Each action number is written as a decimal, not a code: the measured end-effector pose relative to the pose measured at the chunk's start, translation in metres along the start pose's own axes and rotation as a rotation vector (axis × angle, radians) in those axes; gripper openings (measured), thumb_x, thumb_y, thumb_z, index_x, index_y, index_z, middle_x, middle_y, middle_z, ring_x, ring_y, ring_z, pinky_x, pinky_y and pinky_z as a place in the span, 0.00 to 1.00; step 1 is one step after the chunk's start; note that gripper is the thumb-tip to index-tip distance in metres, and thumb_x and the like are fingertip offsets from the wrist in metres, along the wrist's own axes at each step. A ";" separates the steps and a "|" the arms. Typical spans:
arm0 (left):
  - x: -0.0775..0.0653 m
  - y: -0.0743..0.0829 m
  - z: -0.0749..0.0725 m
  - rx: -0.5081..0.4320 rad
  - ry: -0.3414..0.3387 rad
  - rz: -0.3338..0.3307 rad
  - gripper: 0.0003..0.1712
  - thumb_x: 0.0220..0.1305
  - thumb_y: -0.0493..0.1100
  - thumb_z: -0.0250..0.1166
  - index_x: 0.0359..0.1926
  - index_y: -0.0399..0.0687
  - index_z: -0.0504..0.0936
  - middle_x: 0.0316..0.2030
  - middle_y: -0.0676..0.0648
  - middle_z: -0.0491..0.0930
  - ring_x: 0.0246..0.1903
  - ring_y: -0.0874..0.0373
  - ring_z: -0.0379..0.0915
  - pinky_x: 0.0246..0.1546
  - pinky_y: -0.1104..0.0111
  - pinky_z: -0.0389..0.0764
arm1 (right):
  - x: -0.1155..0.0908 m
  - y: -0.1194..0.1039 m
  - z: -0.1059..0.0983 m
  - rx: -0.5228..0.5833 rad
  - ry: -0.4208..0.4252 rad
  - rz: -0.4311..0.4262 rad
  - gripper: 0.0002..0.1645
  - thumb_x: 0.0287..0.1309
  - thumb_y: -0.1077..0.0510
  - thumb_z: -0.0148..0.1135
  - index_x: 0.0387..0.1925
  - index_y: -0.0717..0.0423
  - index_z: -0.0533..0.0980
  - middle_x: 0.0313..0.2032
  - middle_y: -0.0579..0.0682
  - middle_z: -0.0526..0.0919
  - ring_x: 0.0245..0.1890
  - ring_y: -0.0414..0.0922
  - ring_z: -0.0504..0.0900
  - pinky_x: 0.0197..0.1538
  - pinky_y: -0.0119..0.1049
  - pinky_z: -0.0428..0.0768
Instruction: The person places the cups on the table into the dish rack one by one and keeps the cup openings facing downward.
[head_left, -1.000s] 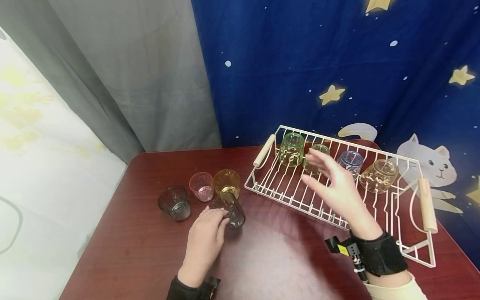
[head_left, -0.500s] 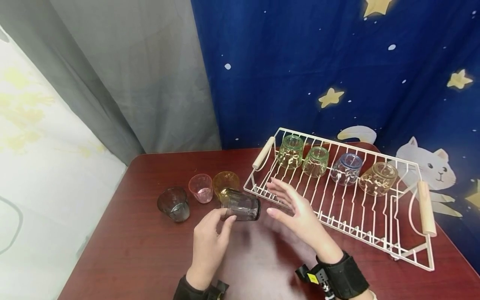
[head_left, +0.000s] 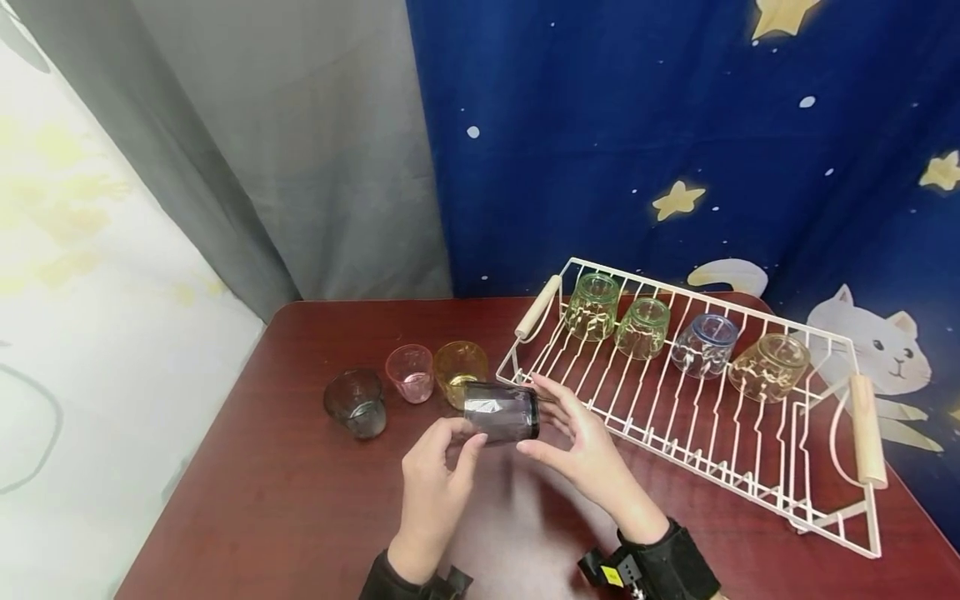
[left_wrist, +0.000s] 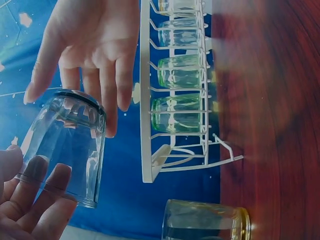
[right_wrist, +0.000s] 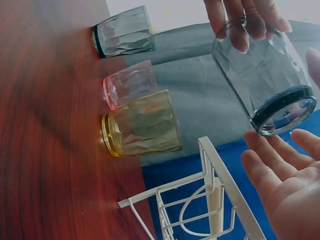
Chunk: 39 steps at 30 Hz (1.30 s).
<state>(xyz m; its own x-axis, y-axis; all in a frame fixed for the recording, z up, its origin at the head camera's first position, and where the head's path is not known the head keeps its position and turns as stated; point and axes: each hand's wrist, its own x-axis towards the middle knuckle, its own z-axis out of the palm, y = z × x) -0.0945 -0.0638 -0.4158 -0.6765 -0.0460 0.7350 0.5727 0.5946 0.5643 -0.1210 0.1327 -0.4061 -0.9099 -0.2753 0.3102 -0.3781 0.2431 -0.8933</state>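
While the left hand (head_left: pixel 437 482) pinches the tipped grey glass (head_left: pixel 501 412) mid-frame, the empty, spread right hand (head_left: pixel 592 465) has neared its base, seemingly joining in.

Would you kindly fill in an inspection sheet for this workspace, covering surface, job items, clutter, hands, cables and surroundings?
Surface: reddish-brown table, with pale glare near the front.
Job's things: held grey glass, lying sideways in the air; second grey glass, pink glass and yellow glass upright on the table; white wire rack bearing two green glasses, a blue glass and an amber glass, all base up.
Clutter: nothing seen.
Hands: left hand pinches the held glass near its rim; right hand is at its base, contact unclear.
Cables: nothing seen on the table.
Surroundings: grey curtain, blue star-print curtain, white printed cloth.
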 end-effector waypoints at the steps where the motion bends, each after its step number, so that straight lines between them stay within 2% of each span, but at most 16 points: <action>1: 0.000 0.001 0.001 -0.013 0.000 0.000 0.10 0.54 0.34 0.72 0.33 0.42 0.78 0.28 0.49 0.82 0.30 0.63 0.82 0.32 0.77 0.83 | 0.000 0.000 0.000 0.007 0.004 0.010 0.44 0.55 0.60 0.71 0.71 0.51 0.62 0.66 0.56 0.73 0.59 0.46 0.79 0.63 0.33 0.77; 9: -0.001 0.003 0.004 -0.091 -0.031 -0.009 0.09 0.55 0.33 0.71 0.35 0.41 0.78 0.29 0.48 0.82 0.31 0.62 0.82 0.35 0.81 0.82 | -0.003 0.003 0.001 0.028 0.035 0.050 0.43 0.55 0.59 0.71 0.70 0.45 0.64 0.63 0.56 0.76 0.59 0.52 0.80 0.60 0.31 0.78; 15: 0.000 0.003 0.004 -0.087 -0.082 -0.044 0.08 0.58 0.35 0.70 0.36 0.42 0.78 0.31 0.48 0.83 0.33 0.62 0.83 0.37 0.81 0.81 | -0.002 0.003 0.000 0.002 0.054 0.053 0.43 0.53 0.58 0.72 0.69 0.51 0.65 0.64 0.56 0.76 0.57 0.51 0.81 0.59 0.33 0.79; 21: 0.000 0.002 0.003 -0.070 -0.098 -0.055 0.07 0.59 0.36 0.69 0.37 0.42 0.79 0.31 0.48 0.84 0.33 0.63 0.83 0.38 0.81 0.81 | -0.002 0.003 0.000 -0.024 0.075 0.033 0.42 0.52 0.58 0.73 0.69 0.48 0.67 0.64 0.55 0.75 0.56 0.45 0.81 0.60 0.37 0.79; 25: 0.001 0.002 0.001 -0.043 -0.094 -0.046 0.07 0.59 0.37 0.70 0.37 0.43 0.80 0.31 0.49 0.84 0.33 0.63 0.83 0.36 0.77 0.82 | -0.002 0.003 0.001 -0.015 0.090 0.002 0.42 0.52 0.59 0.73 0.68 0.46 0.67 0.63 0.53 0.76 0.55 0.37 0.81 0.60 0.32 0.79; 28: 0.002 0.001 -0.001 -0.029 -0.098 -0.045 0.07 0.59 0.38 0.70 0.37 0.44 0.80 0.32 0.50 0.84 0.34 0.63 0.82 0.36 0.74 0.82 | 0.000 0.002 0.002 0.003 0.103 -0.023 0.42 0.51 0.61 0.73 0.68 0.49 0.68 0.63 0.54 0.77 0.55 0.33 0.80 0.60 0.27 0.77; 33: 0.004 -0.002 -0.003 -0.034 -0.102 -0.019 0.06 0.59 0.37 0.70 0.36 0.46 0.81 0.32 0.52 0.84 0.34 0.64 0.82 0.37 0.71 0.83 | 0.001 -0.003 0.003 0.036 0.143 -0.018 0.43 0.48 0.63 0.75 0.67 0.50 0.68 0.62 0.54 0.77 0.55 0.29 0.78 0.61 0.22 0.74; 39: 0.008 -0.005 -0.006 0.000 -0.128 0.029 0.06 0.58 0.38 0.70 0.36 0.47 0.81 0.32 0.52 0.84 0.34 0.65 0.81 0.38 0.75 0.80 | 0.007 -0.011 -0.001 0.105 0.166 -0.060 0.42 0.46 0.68 0.75 0.64 0.56 0.70 0.61 0.57 0.78 0.54 0.29 0.79 0.56 0.23 0.78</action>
<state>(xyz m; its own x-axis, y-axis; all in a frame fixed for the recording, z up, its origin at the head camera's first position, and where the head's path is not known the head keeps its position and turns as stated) -0.1003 -0.0725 -0.4105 -0.7132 0.0743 0.6970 0.5929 0.5944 0.5432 -0.1239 0.1286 -0.3939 -0.9054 -0.1270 0.4051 -0.4201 0.1303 -0.8981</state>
